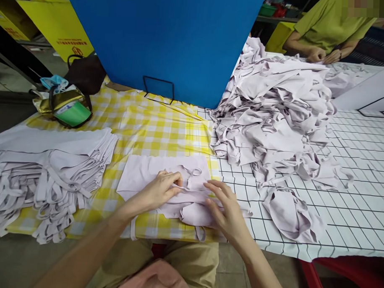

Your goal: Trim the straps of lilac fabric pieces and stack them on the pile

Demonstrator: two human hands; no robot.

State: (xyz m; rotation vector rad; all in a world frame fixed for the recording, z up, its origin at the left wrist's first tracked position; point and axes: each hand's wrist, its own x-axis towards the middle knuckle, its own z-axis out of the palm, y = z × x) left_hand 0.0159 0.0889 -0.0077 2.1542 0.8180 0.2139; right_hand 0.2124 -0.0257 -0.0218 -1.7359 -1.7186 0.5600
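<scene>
Nearest: khaki trousers (191, 257), which we are wearing beneath the edge of the worktop (207, 237); a red plastic seat (351, 271) is standing low at right.

Next, one pale lilac fabric piece (147, 167), lying flat at its far side and bunched at its near side, with narrow straps dangling over the edge. It is resting in front of us, mostly on a yellow-and-white checked cloth (145, 129). Our left grip (177, 189) is pinching a fold of it between thumb and forefinger; our right grip (209, 193) is lying open, fingers spread, its fingertips touching the fabric.

Left of these, a layered stack of pale lilac pieces (69, 144) is trailing loose straps. Right, a single crumpled lilac piece (290, 214) is lying on a white cloth with black grid lines (361, 166), just before a large tangled lilac heap (275, 117).

Farther: a gold-and-green bag (71, 112) is sitting near a dark brown bag (85, 75); a tall blue panel (164, 42) is standing upright.

Farthest right, a person in a yellow-green shirt (331, 23) is holding both hands close together over the fabric.
</scene>
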